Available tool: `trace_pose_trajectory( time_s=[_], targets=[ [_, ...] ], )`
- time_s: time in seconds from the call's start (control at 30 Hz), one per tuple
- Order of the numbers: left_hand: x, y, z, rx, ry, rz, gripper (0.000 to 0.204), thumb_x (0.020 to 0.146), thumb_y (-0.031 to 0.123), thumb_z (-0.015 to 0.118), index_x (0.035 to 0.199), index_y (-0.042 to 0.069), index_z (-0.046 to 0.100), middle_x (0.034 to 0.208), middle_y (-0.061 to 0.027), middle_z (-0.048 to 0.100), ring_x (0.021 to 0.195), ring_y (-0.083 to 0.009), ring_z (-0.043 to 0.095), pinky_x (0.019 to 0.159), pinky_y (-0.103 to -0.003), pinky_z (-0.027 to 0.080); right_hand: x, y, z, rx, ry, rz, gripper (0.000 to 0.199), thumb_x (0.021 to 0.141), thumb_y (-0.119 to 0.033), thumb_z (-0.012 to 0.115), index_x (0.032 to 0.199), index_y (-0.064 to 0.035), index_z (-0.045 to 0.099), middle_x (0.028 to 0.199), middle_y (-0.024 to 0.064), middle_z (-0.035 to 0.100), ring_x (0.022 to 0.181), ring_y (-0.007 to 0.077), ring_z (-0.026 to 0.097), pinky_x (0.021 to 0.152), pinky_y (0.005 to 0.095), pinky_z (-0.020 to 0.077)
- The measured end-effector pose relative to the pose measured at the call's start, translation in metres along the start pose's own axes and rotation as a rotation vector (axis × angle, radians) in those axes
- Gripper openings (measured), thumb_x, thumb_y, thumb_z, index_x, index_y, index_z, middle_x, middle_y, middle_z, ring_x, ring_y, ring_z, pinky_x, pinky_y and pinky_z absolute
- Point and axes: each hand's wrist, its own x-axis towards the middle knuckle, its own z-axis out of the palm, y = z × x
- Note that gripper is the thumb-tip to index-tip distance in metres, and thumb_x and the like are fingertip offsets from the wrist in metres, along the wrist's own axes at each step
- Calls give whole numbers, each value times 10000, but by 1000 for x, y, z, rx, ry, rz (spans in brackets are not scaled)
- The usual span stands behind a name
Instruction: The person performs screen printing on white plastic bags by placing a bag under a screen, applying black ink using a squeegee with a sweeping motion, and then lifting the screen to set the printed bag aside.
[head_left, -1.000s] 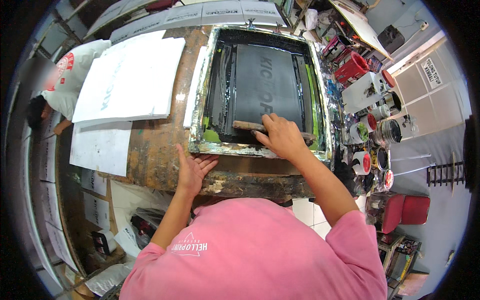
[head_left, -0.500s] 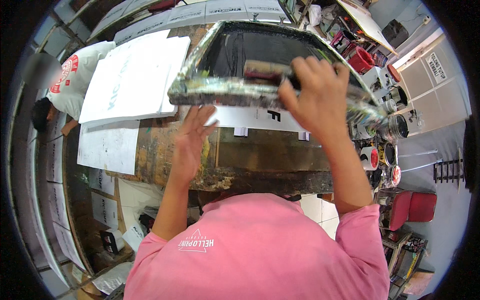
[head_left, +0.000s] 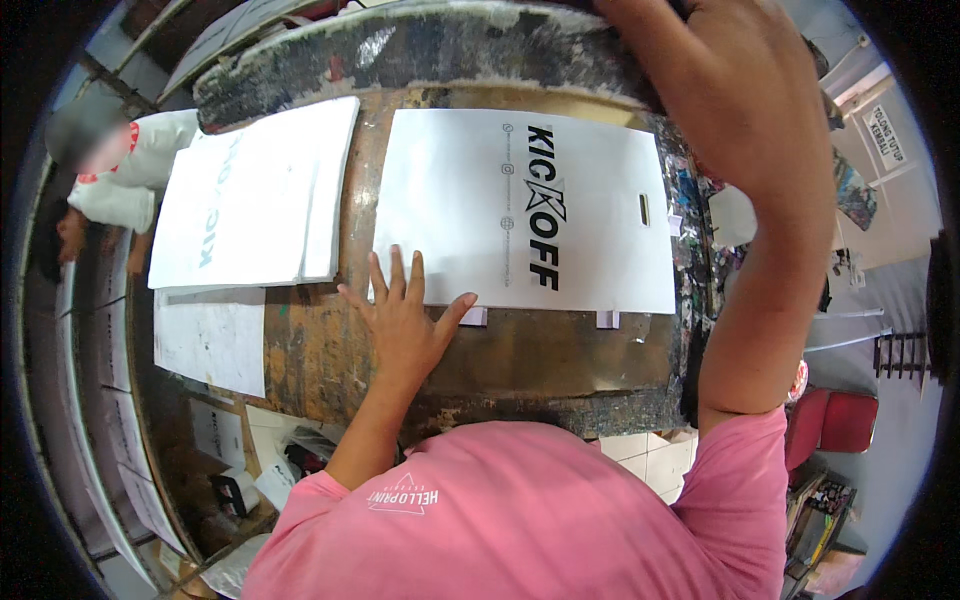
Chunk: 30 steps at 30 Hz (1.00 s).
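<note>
A flat white bag (head_left: 450,180) with black print and a small handle slot lies on the worn wooden table. My left hand (head_left: 405,320) is open, its fingers spread at the bag's near left corner. At the top right my right hand (head_left: 740,100) is raised and closed at the edge of a paint-smeared screen frame (head_left: 430,50), which is tilted up beyond the bag. Its fingertips are partly cut off by the picture's edge. Whether the squeegee is still with that hand is hidden.
A stack of white printed bags (head_left: 260,200) lies on the left, over a white sheet (head_left: 210,340). Small pale tabs (head_left: 607,319) touch the bag's near edge. Another person (head_left: 140,165) bends at the far left. A red chair (head_left: 830,420) stands at the right.
My right hand has raised the screen frame up and away, uncovering the printed bag. My left hand has come down from beside the frame to the bag's near left corner.
</note>
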Motion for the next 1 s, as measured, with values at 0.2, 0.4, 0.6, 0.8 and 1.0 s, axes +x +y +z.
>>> trace_pose_trajectory(
  time_s=[0.2,0.4,0.6,0.8,1.0],
  targets=[
    [-11,15,5,29,-15,32,1172,870,870,491,1590,-45,362,1707,-249,238,1615,-425,75,1149,-786,-133,15,16,-6,34,-76,88,424,904,-360,513,784,4,695,629,117,623,582,222,587,540,385,460],
    [36,43,-44,-269,323,220,840,909,528,749,1446,-83,538,1470,-239,590,1498,-399,418,1264,-644,63,22,3,-10,31,-102,80,402,929,-361,526,864,-3,695,723,151,646,665,283,612,623,410,471],
    [57,51,-76,-606,562,148,370,964,151,693,1283,-37,691,1314,-202,704,1356,-386,580,1258,-632,159,17,31,6,-22,-67,-7,387,953,-363,539,945,-10,695,817,186,668,749,344,637,707,435,483],
    [29,-23,-97,-903,536,-174,443,965,103,698,1391,-7,651,1258,-192,734,1149,-215,675,1089,-408,447,2,74,28,8,123,-390,429,984,-373,527,1118,-3,698,948,264,695,845,453,669,822,462,521],
    [27,-170,-114,-755,662,-244,479,894,85,703,1365,5,690,1143,-128,755,790,-92,610,715,-254,520,-2,65,26,-90,165,-360,429,959,-363,564,1096,17,709,973,276,699,870,455,667,843,456,520]
  ],
)
